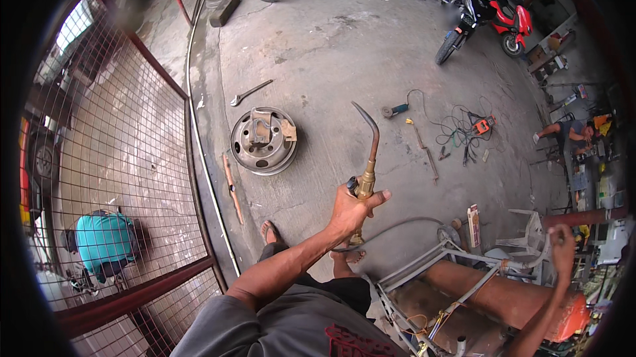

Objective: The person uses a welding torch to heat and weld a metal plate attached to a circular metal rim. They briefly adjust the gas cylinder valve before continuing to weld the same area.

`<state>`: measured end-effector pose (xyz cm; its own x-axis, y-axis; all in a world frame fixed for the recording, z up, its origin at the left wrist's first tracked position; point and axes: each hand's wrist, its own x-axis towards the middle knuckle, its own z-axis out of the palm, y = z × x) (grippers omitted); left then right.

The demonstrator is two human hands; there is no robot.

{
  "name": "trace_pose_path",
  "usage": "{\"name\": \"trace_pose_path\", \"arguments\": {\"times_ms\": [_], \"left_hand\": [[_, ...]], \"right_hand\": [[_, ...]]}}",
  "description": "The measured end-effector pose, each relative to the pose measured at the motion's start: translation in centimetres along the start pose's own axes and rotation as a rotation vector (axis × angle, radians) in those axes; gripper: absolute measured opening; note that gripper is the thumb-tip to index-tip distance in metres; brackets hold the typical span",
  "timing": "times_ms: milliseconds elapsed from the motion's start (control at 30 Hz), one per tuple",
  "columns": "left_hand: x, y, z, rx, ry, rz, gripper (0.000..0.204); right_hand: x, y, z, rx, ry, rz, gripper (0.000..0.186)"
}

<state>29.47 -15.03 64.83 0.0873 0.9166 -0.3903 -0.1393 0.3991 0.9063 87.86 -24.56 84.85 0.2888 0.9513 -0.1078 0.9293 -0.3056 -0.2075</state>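
A brass gas torch with a long bent tip is gripped in my left hand, held up in front of me over the concrete floor. My left fingers wrap round its handle, and the thumb sticks out to the right. A dark hose curves away below the hand. Far to the right, my right hand is raised with its fingers curled, beside the cylinder cart; what it holds, if anything, is too small to make out. Beyond my feet lies a steel wheel rim with a brown, bracket-like piece on it.
A metal cart frame carries rusty gas cylinders at my right. An adjustable wrench, angle grinder, tangled cables and an orange machine lie ahead. A mesh fence borders the left; a person crouches behind it. Motorcycles stand beyond.
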Motion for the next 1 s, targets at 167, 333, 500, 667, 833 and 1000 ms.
{"name": "trace_pose_path", "arguments": {"times_ms": [167,333,500,667,833,1000], "left_hand": [[2.5,2.9,-6.8,-0.398,0.119,0.046,0.042],[4.4,4.5,-13.3,-0.640,0.290,0.030,0.043],[8.6,-1.5,-17.2,-0.762,0.429,-0.038,0.049],[14.3,-10.7,-18.6,-0.711,0.408,-0.060,0.048],[21.6,-22.4,-22.9,-0.680,0.392,-0.041,0.053],[27.4,-35.0,-29.3,0.138,0.348,0.103,0.076]], "right_hand": [[-2.4,-35.5,24.5,0.171,-0.843,-0.541,0.112],[-6.1,-47.8,37.2,0.981,-0.868,-0.234,0.064],[-3.8,-50.3,41.6,1.149,-1.012,-0.171,0.034],[0.6,-49.5,51.0,1.097,-1.133,-0.151,0.032],[1.8,-48.4,63.7,1.150,-1.074,-0.119,0.033],[3.0,-46.5,77.1,1.160,-0.958,-0.128,0.033]]}}
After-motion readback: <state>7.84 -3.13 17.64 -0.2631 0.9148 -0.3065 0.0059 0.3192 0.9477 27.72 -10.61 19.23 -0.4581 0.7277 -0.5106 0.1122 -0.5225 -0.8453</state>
